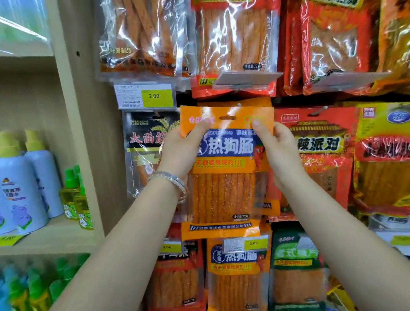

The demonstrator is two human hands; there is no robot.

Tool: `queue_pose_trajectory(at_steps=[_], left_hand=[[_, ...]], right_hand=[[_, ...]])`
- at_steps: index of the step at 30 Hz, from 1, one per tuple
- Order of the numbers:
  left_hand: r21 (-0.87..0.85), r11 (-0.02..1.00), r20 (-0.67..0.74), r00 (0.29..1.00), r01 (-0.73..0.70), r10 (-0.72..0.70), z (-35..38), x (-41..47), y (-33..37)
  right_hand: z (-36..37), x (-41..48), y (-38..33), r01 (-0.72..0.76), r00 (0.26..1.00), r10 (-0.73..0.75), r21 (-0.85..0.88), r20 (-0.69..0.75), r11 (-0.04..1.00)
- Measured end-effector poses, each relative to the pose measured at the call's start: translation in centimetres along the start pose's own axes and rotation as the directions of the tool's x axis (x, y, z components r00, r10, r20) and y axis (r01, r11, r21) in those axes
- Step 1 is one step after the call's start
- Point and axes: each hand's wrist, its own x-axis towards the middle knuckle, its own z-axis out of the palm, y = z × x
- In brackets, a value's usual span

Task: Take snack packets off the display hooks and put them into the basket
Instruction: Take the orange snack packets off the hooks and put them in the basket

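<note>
In front of the snack wall, seen from the head camera, a person holds one orange packet (225,168) up with both hands. The left hand (182,151) pinches the top left corner of the packet, with the thumb on the front. The right hand (279,147) pinches the top right corner the same way. A silver bracelet (174,180) sits on the left wrist.

The packet hangs straight down in the middle row. It is between a black packet (147,146) on one side and a red packet (316,150) on the other. More orange packets (255,101) peek out just behind it. The little hole (227,118) at the top of the packet looks free, but the hook is hard to see, so it may or may not be off yet.

This looks like the taking-off step. Next, the person likely needs to pull the packet toward the body until the hole is clear of the hook. Then the packet has to go down into the basket. The basket is not in view, so the person may have to look down to find it.

A yellow price tag (154,96) hangs above. Blue bottles (17,187) stand on a shelf (50,235) to the left.
</note>
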Motion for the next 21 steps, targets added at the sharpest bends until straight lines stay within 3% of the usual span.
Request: queue_pose_trajectory(at_steps=[4,8,15,21], left_hand=[[0.114,0.977,-0.034,0.982,-0.182,0.187,0.8,0.4,0.5],[0.228,0.903,0.097,0.932,-0.363,0.35,1.4,0.5,1.6],[0.275,0.877,0.107,0.92,-0.393,0.378,2.0,0.8,1.1],[0.189,0.895,0.132,0.914,-0.404,0.384,2.2,0.7,-0.3]], right_hand=[[-0.2,0.5,-0.6,0.082,0.994,-0.087,-0.066,-0.064,0.994],[-0.4,1.3,-1.0,0.154,0.979,-0.171,-0.143,-0.115,0.978],[-0.6,3.1,-1.1,0.125,0.974,-0.161,-0.218,-0.158,0.968],[-0.7,3.9,-0.2,0.114,0.965,-0.19,-0.364,-0.18,0.924]])
